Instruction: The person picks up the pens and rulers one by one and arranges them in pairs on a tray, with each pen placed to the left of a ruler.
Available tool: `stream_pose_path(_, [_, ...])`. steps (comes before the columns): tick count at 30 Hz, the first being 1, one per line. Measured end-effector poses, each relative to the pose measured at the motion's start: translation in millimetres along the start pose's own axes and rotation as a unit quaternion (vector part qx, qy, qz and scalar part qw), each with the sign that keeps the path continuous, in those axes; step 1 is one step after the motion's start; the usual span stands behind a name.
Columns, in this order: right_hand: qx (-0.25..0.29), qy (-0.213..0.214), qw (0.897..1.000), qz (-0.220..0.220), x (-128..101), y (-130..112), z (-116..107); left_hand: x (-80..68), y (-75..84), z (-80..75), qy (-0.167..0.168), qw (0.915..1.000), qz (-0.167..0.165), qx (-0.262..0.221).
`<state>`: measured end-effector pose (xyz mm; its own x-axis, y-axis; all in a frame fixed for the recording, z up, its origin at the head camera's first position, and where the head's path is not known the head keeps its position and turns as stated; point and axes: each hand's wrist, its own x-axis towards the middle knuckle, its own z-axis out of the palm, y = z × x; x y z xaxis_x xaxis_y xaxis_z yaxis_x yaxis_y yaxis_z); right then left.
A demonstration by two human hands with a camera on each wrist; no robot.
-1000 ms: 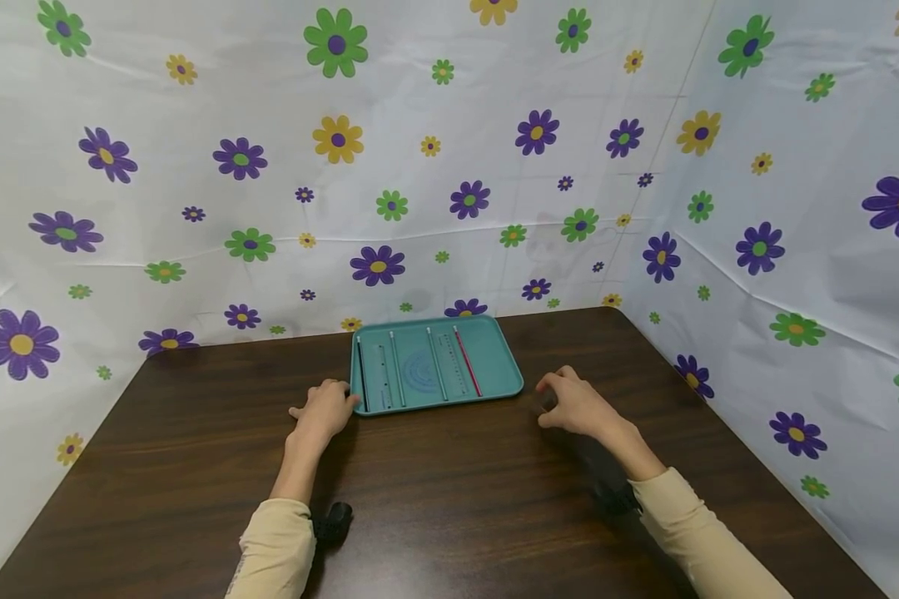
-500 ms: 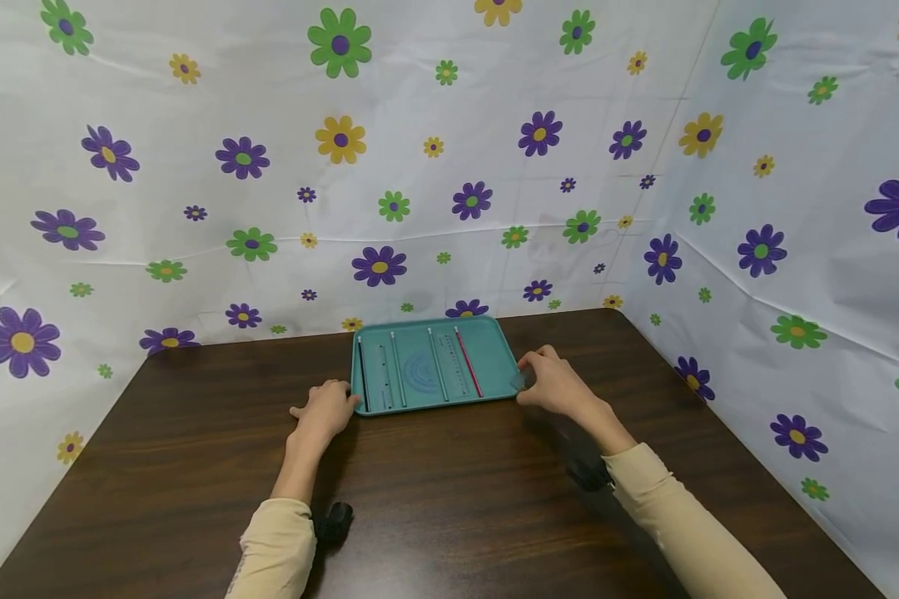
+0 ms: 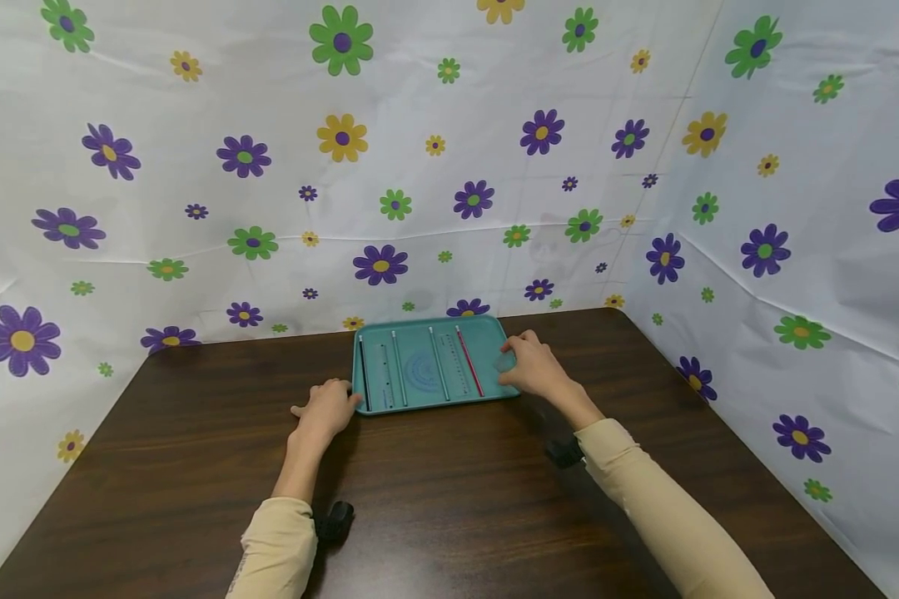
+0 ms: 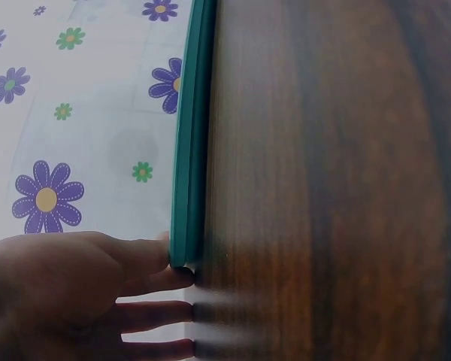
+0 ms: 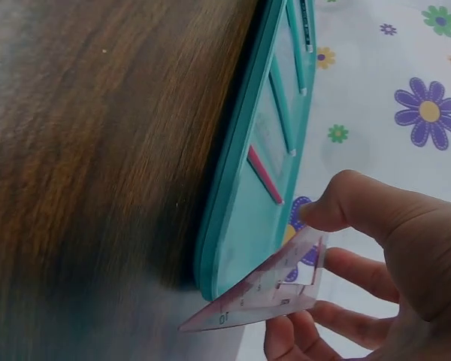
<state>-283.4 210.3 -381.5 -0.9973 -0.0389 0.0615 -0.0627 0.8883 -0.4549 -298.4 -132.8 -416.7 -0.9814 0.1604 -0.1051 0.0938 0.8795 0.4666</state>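
Note:
My right hand (image 3: 535, 366) pinches a clear plastic set square (image 5: 267, 289) between thumb and fingers, over the right end of a teal tray (image 3: 487, 345). The set square is tilted, one pointed corner toward the table's near side in the right wrist view. At the tray's near left corner, my left hand (image 3: 325, 408) holds the rim, thumb over it and fingers outside. On the tray lie a black pencil (image 3: 364, 374), a clear ruler (image 3: 384, 374), two pale teal pencils (image 3: 399, 366), a clear protractor (image 3: 421, 371), another ruler (image 3: 453, 363) and a red pencil (image 3: 470, 363).
The tray sits at the far side of a dark wooden table (image 3: 434, 499), close to a flower-printed sheet (image 3: 270, 183). A second sheet (image 3: 831, 249) runs along the right edge. Black wrist cameras are strapped below both hands.
My right hand has moved left with the set square, from the table beside the tray to over its right end. The left hand stays at the tray's corner.

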Motion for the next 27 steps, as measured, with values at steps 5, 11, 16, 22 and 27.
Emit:
stream_pose_path(5, [0.004,0.002,1.0,-0.003,11,-2,7,-1.2,0.5,-0.4,0.001,1.0,-0.005,0.0])
stream_pose_path(11, [0.015,0.015,1.0,0.007,21,-6,12,-1.2,1.9,0.8,-0.001,1.0,0.001,-0.005])
stream_pose_path(16, [0.022,0.023,1.0,0.002,30,-9,15,-0.7,1.0,-0.7,0.0,1.0,0.0,-0.003])
stream_pose_path(22, [0.032,0.028,0.999,0.005,40,-14,19,-0.1,-0.4,-1.4,0.0,1.0,-0.002,0.001])
stream_pose_path(27, [0.025,0.028,0.999,0.009,46,-15,24,-0.5,-1.0,-1.6,0.001,1.0,-0.005,-0.003])
